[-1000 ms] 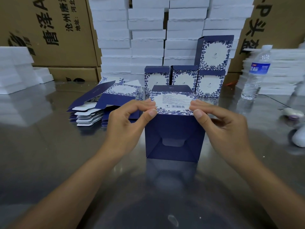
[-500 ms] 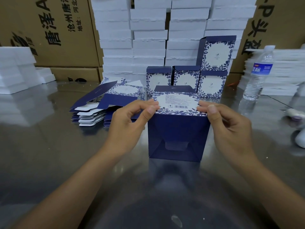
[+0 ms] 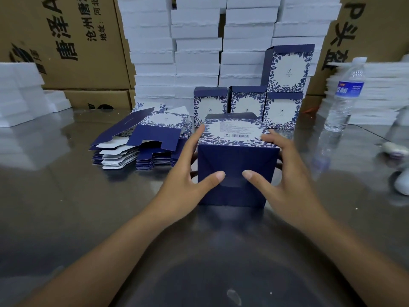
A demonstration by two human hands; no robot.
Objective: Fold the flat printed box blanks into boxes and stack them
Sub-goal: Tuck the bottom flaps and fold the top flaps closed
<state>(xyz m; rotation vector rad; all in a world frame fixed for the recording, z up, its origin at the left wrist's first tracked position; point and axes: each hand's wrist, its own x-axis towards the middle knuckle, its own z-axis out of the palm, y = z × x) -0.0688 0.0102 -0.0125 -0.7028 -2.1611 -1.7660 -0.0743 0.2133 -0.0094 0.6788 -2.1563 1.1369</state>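
- A shiny grey metal table (image 3: 66,207) fills the view. Columns of white foam trays (image 3: 197,52) stand along its far edge at twelve o'clock. Brown cardboard cartons (image 3: 73,41) printed with black characters rise at ten and two o'clock.
- The dark blue folded cardboard box (image 3: 234,160) stands upright on the table at the centre, between both hands. Its white top panel has a blue leaf print and a barcode.
- The left hand (image 3: 183,187) is at the box's nine o'clock side. The thumb presses flat on the near blue face and the fingers run straight along the left wall, so the grip is spread apart, not curled.
- The right hand (image 3: 285,180) mirrors it at three o'clock, with the thumb on the near face and the forefinger on the top panel's right edge. Its grip is likewise apart.
- The two thumb tips sit either side of a darker notch in the near face and do not touch each other.
- An untidy stack of flat blue-and-white box blanks (image 3: 152,147) lies at ten o'clock from the box, near the left hand.
- Four finished boxes (image 3: 281,111) stand just behind at twelve to one o'clock: three in a row, and the fourth on top of the rightmost.
- A clear plastic water bottle (image 3: 345,94) with a blue label stands at two o'clock, well apart.
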